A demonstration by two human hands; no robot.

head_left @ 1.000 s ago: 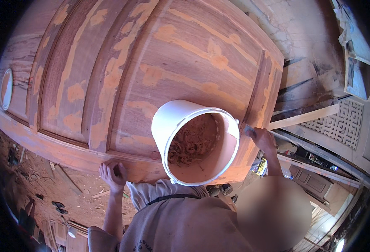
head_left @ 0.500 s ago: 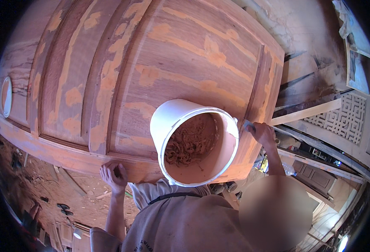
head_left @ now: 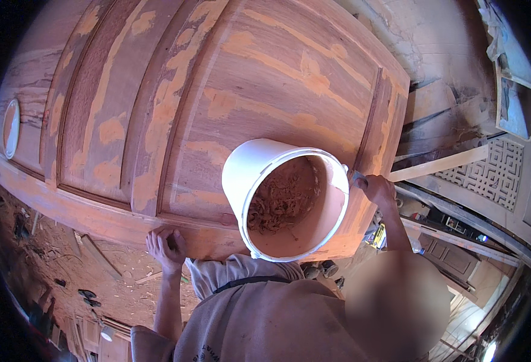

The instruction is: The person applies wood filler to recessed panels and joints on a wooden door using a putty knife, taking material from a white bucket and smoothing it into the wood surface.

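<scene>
Hands working well apart. Right hand (head_left: 379, 190), 3 o'clock, is gripping a scraper (head_left: 356, 177), its blade seeming to lie against the wooden panel (head_left: 199, 120), just beside the white bucket (head_left: 245, 174), which is sitting on that panel near the dial's centre. Left hand (head_left: 167, 247), 8 o'clock, is curling at the panel's near edge; whether it is gripping anything, cannot tell. Judgement: good scraping is likely needing a low blade, even pressure and clearance from the bucket. Dark lettering (head_left: 205, 355) is showing on the garment (head_left: 265, 314), between 6 and 7.
</scene>
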